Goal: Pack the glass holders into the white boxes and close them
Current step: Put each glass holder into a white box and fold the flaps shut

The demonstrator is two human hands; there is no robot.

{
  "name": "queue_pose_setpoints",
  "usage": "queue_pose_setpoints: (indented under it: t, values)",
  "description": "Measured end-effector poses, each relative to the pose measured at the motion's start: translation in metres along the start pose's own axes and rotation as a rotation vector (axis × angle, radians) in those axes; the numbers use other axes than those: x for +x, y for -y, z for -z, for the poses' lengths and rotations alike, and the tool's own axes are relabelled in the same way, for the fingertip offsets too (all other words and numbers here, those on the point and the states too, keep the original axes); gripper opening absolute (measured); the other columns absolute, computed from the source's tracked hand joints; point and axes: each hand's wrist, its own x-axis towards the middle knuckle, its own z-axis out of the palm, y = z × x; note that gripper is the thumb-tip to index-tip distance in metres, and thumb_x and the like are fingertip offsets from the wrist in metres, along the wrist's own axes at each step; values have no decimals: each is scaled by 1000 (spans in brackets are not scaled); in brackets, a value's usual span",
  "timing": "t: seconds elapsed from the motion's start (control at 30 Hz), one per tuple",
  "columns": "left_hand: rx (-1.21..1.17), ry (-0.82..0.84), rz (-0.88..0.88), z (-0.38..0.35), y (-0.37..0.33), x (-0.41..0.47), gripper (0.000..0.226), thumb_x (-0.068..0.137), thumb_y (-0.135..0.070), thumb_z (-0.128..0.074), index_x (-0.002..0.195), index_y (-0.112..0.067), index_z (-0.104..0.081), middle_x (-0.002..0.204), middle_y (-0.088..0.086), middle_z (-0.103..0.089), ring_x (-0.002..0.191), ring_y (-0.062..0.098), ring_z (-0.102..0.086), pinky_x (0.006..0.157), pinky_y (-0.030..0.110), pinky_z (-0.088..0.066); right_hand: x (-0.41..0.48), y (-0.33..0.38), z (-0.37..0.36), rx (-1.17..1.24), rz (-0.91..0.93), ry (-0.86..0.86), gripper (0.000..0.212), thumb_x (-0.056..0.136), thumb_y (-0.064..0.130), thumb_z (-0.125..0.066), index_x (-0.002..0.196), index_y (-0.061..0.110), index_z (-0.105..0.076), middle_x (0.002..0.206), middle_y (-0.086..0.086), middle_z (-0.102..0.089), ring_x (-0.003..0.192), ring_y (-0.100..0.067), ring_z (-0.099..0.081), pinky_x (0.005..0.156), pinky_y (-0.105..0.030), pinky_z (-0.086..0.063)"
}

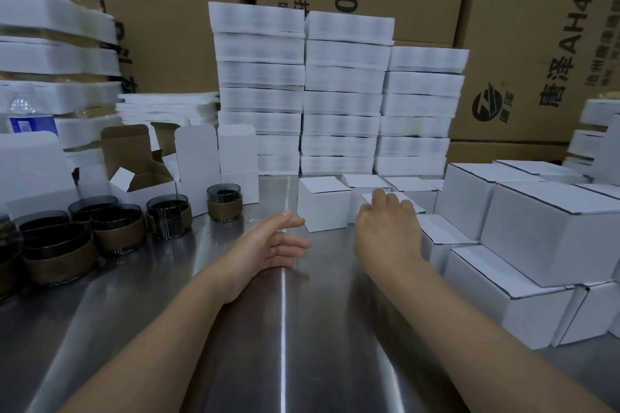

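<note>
The glass holders (117,228), dark glass cups in brown sleeves, stand clustered at the left of the counter (285,329). One holder (224,203) stands apart from the cluster, nearest the middle. None of them is in our hands. Just behind them are the open white boxes (144,174), lids up and brown insides showing, ready to be filled.

Our right hand (385,228) reaches forward with its fingers curled over the top of a small closed box (368,198), which sits in the row of finished ones. We cannot tell how firmly the hand grips it. Beside it, to the left, another closed box (323,203) stands alone on the steel. Our left hand (271,241) hovers low over the middle of the counter, fingers straight and loosely spread, holding nothing.

We judge that this is the end of one cycle: a packed box is being set among the finished ones, and the next holder is not yet taken. The next move calls for the right hand to let go. The left hand should then swing toward the lone holder and an open box, lower the glass in upright, and fold the flaps shut.

To the right the closed boxes (553,238) are piled in rows. Stacks of flat white blanks (342,94) rise at the back, with brown cartons (536,27) behind them.
</note>
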Motion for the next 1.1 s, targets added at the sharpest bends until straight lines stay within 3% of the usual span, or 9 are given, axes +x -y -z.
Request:
queue_pose_setpoints:
  t: [0.07, 0.13, 0.23, 0.4, 0.53, 0.77, 0.83, 0.93, 1.1]
  values:
    - [7, 6, 0, 0, 1, 0, 66, 64, -60, -50, 116, -21, -61, 94, 5, -75, 86, 15, -70, 77, 26, -50, 0, -2, 0, -91, -43, 78, 31, 87, 15, -45, 115, 11, -57, 122, -10, -43, 111, -27, -43, 100, -38, -25]
    - [13, 6, -1, 0, 1, 1, 63, 67, -59, -49, 116, -21, -60, 94, 4, -74, 87, 15, -69, 79, 27, -51, -1, -3, 0, -184, -83, 162, 38, 88, 22, -44, 123, 15, -55, 128, -12, -39, 121, -31, -37, 113, -51, -6]
    - [13, 0, 2, 0, 0, 1, 60, 69, -57, -47, 115, -21, -60, 95, 5, -74, 86, 15, -69, 78, 27, -51, -2, -4, -1, -265, -122, 234, 40, 89, 28, -42, 125, 22, -56, 130, -12, -39, 124, -36, -32, 111, -59, 9]
    - [8, 1, 15, 0, 0, 1, 47, 83, -51, -45, 116, -21, -60, 93, 4, -75, 85, 14, -70, 77, 25, -51, -2, -6, -1, -271, -145, 245, 42, 90, 31, -38, 128, 23, -54, 134, -14, -37, 126, -37, -28, 112, -57, 4]
    - [-7, -9, 13, -1, -1, 0, 59, 69, -57, -49, 114, -21, -61, 92, 4, -75, 82, 13, -70, 75, 25, -51, -2, -5, -2, -289, -155, 262, 43, 90, 30, -38, 130, 20, -53, 136, -16, -36, 126, -36, -30, 112, -58, 4]
    - [-22, -6, 11, -1, 0, 0, 59, 71, -56, -49, 115, -20, -61, 93, 5, -74, 83, 14, -70, 78, 26, -52, 0, -4, -2, -387, -140, 310, 49, 93, 30, -35, 140, 17, -43, 150, -21, -22, 135, -42, -20, 110, -61, 7]
    - [-17, -5, 14, -1, -1, -1, 57, 72, -56, -49, 115, -20, -61, 95, 6, -74, 86, 15, -69, 78, 26, -51, -1, -5, -5, -401, -90, 343, 51, 95, 28, -32, 144, 13, -36, 153, -22, -17, 137, -41, -16, 112, -57, 1]
    - [-7, -5, 16, -1, -1, -1, 47, 83, -51, -47, 115, -20, -61, 97, 8, -74, 86, 16, -69, 79, 26, -53, -4, -10, -8, -371, -14, 334, 47, 95, 24, -32, 140, 12, -42, 145, -19, -30, 134, -40, -20, 115, -45, -9]
    - [-14, -6, 11, -2, -2, -2, 53, 76, -53, -50, 115, -19, -61, 101, 11, -73, 85, 15, -69, 80, 27, -53, -3, -3, -6, -432, -39, 402, 57, 97, 38, -26, 148, 14, -27, 157, -21, -8, 144, -42, 6, 104, -62, 20]
